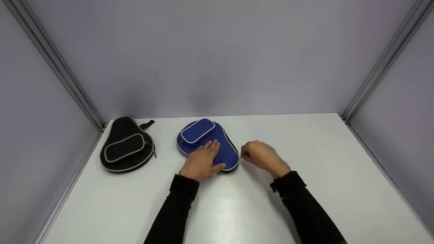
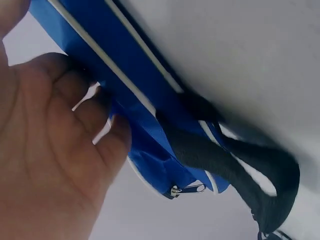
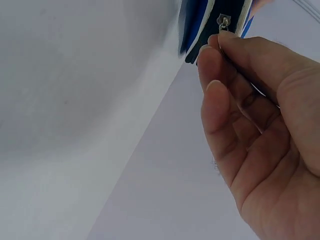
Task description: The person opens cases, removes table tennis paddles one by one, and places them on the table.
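On top of the white table (image 1: 217, 210), the blue case (image 1: 226, 152) is laid flat, with its round end pointed away and its narrow end turned toward the right hand (image 1: 263, 156). The top of the blue case is touched by the left hand (image 1: 200, 163), which is spread out flat with its fingers straight. Just beside the narrow end of the blue case, the right hand is bunched up, and a small metal zip pull (image 3: 224, 21) is pinched between its thumb and finger.

The blue case is made of cloth and is shaped like a fat pear. Its edge is trimmed with white cord, and a puffy pocket (image 1: 198, 131) is fixed on its round end. To the left of the blue case, and apart from it, a black case (image 1: 123, 127) of much the same shape is seen, trimmed in pale gray.

By the left wrist view, a dark cloth loop (image 2: 287, 175) is shown at the blue case's edge; it cannot be made out from the head. By the right wrist view, the pinched pull is shown on a dark band between white cords.
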### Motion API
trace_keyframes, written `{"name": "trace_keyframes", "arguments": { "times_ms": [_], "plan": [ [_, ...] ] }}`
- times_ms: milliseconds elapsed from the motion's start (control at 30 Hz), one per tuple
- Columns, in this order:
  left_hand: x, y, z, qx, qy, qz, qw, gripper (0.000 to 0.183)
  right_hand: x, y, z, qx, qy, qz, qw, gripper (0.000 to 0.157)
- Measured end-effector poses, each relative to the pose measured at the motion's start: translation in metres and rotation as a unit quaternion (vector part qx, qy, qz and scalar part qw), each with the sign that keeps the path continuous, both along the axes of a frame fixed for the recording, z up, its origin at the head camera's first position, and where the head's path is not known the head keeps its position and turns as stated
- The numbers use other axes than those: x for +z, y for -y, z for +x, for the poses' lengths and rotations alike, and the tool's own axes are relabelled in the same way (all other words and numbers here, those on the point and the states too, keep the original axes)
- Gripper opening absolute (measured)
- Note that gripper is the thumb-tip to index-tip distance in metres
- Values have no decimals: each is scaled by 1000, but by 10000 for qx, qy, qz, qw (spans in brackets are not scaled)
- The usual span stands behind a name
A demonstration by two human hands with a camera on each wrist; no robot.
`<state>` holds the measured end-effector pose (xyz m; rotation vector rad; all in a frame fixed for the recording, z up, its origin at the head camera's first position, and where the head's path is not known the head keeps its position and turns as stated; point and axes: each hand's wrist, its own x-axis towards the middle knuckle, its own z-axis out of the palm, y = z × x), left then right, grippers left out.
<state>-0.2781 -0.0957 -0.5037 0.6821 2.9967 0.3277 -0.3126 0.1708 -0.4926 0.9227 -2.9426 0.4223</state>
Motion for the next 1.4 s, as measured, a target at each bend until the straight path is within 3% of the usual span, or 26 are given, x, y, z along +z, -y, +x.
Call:
{"name": "trace_keyframes", "arguments": {
  "times_ms": [667, 933, 1067, 1167, 1400],
  "plan": [
    [16, -16, 16, -256, -400, -643, 9968, 83, -9, -10, -8, -666, -363, -155, 9970, 6],
    [27, -18, 21, -710, -699, -796, 9918, 69, -7, -12, -12, -745, -115, -166, 9970, 5],
    [25, -13, 16, -1002, -894, -772, 9879, 67, -6, -12, -11, -733, 88, -65, 9973, 8],
    [19, -8, 12, -1102, -871, -805, 9868, 78, -7, -12, -9, -654, 198, 6, 9977, 10],
    [8, -3, 9, -803, -661, -1043, 9891, 100, -6, -11, -10, -506, 427, 55, 9978, 13]
  ]
}}
